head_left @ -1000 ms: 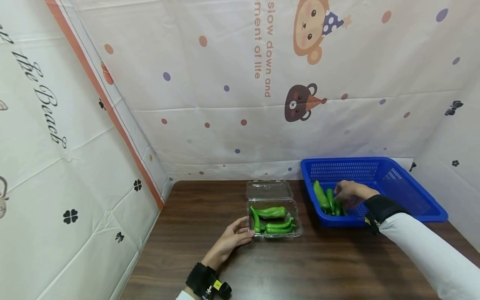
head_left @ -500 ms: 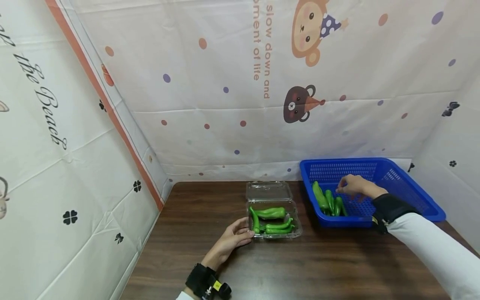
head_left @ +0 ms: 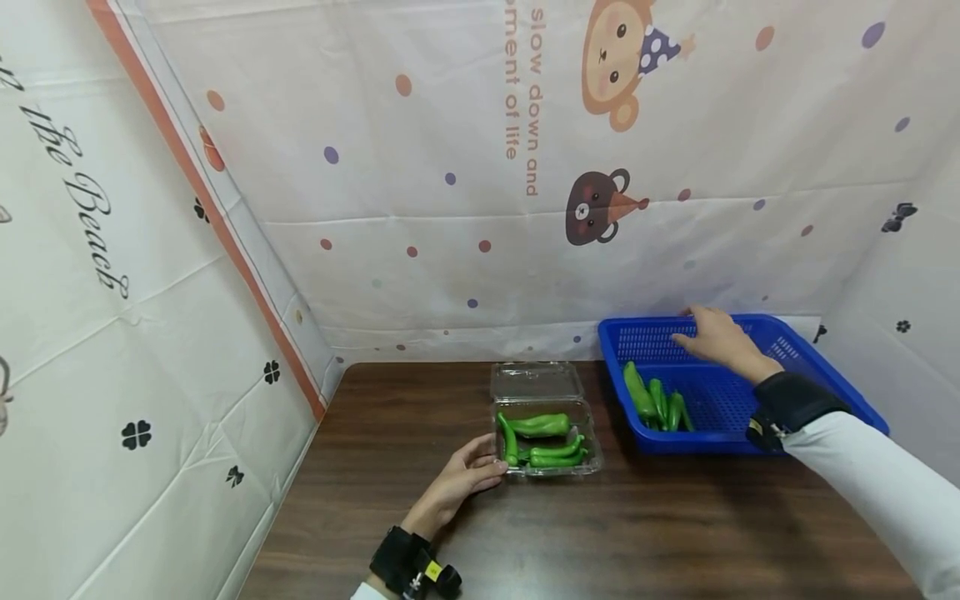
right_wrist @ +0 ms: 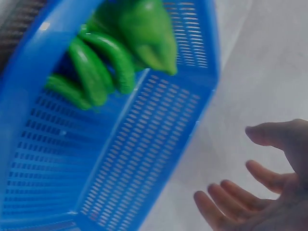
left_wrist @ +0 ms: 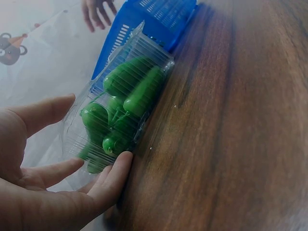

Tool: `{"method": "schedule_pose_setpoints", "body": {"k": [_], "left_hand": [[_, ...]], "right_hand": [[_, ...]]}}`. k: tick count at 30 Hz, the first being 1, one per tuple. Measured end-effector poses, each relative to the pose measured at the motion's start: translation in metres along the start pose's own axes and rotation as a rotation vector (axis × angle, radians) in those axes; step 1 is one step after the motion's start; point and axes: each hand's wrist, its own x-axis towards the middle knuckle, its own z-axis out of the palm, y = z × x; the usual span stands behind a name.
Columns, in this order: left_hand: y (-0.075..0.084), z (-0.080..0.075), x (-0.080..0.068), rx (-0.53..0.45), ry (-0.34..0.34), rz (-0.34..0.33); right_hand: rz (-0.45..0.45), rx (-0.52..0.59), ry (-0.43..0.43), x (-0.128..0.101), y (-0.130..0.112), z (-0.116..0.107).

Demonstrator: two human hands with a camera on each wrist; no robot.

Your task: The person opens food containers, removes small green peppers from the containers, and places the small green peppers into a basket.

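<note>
A clear plastic clamshell box sits on the brown table, lid folded back, with several green peppers in it. My left hand rests open against its left end, fingertips touching the wall. At the right a blue mesh basket holds several more green peppers in its near left corner. My right hand hovers open above the basket's far rim, holding nothing.
The dark wooden table is bounded by patterned white sheets at the back and on both sides. The basket stands against the back right corner. The box's open lid lies flat behind it.
My right hand has lifted away from the peppers in the basket and moved up and back toward the far rim, empty. The left hand and box have stayed put.
</note>
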Motion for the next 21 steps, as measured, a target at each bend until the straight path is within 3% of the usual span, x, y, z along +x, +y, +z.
{"method": "schedule_pose_setpoints", "body": {"k": [8, 21], "left_hand": [[0.001, 0.000, 0.000, 0.000, -0.001, 0.007], [0.000, -0.001, 0.000, -0.001, 0.003, 0.005]], "right_hand": [[-0.059, 0.050, 0.212, 0.008, -0.025, -0.005], [-0.170, 0.096, 0.167, 0.006, -0.081, 0.009]]}}
